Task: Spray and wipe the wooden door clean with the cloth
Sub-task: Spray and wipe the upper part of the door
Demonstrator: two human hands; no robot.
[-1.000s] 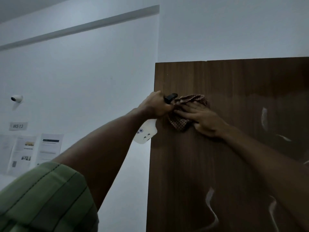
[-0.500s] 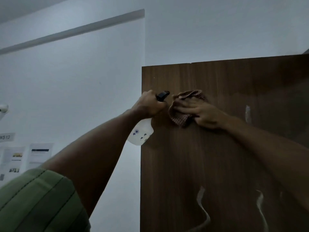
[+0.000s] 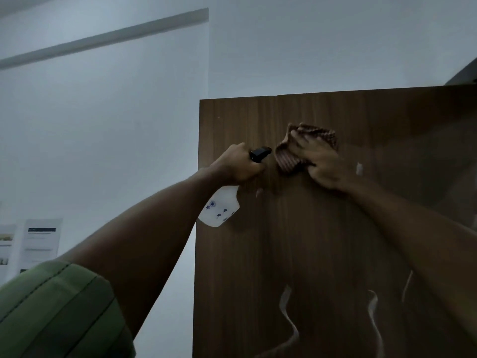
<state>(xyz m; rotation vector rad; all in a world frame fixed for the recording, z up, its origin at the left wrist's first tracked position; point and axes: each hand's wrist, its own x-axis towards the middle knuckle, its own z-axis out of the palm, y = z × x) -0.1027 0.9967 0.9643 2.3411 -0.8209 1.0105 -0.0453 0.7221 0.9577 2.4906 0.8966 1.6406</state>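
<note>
A dark brown wooden door (image 3: 322, 254) fills the right half of the view, its top edge just above my hands. My left hand (image 3: 238, 164) grips a white spray bottle (image 3: 219, 208) by its neck, and the black nozzle (image 3: 259, 153) points right at the door. My right hand (image 3: 320, 161) presses a reddish checked cloth (image 3: 286, 157) flat against the upper part of the door, fingers spread over it. Pale wet streaks (image 3: 289, 319) run down the lower door.
A white wall (image 3: 103, 125) stands left of the door, with a grey strip (image 3: 103, 37) running across it high up. Printed sheets (image 3: 38, 241) hang on the wall at the lower left. My green striped sleeve (image 3: 51, 311) fills the bottom left corner.
My right hand has moved the cloth up and a little to the right on the door. The view has shifted right, and my left hand still holds the bottle beside it.
</note>
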